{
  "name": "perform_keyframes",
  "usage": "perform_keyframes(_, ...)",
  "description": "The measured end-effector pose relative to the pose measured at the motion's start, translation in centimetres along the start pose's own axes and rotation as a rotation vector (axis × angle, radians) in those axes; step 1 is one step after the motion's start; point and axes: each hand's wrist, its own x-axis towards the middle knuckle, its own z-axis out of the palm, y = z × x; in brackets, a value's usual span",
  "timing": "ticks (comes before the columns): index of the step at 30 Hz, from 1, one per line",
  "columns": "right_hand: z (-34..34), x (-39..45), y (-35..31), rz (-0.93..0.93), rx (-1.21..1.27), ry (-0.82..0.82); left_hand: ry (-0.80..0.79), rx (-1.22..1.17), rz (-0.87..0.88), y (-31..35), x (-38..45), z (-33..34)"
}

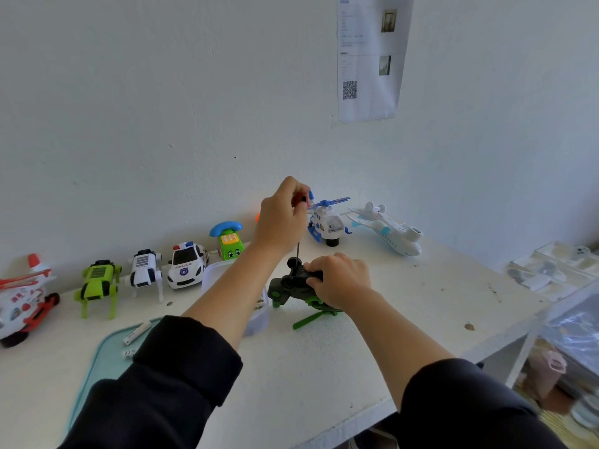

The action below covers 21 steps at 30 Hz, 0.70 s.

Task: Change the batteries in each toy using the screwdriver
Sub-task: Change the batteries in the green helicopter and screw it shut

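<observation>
Left hand (pixel 281 218) grips red-handled screwdriver (pixel 299 222) upright, thin shaft down into dark green plastic toy helicopter (pixel 291 286). Right hand (pixel 340 280) clasps helicopter, upside down on white table (pixel 405 303), mid-table, just beside translucent plastic tub (pixel 214 270).

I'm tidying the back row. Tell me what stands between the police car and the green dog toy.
In the head view, a white and black robot dog toy stands between the police car and the green dog toy, apart from both.
</observation>
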Motion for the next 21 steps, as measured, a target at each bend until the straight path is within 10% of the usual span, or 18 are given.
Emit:
perform_keyframes(6, -0.1, 0.1, 0.0, 0.006, 0.008, -0.002, 0.113, 0.029, 0.059, -0.3, -0.4, -0.2)
perform_keyframes(12, 0.0, 0.1, -0.1, 0.007, 0.004, 0.000, -0.174, -0.166, -0.113, 0.0, 0.5, -1.3)
perform_keyframes(21, -0.2, -0.1, -0.2, 0.012, 0.004, -0.007, -0.137, 0.165, -0.090, -1.7, -1.4, -1.5)
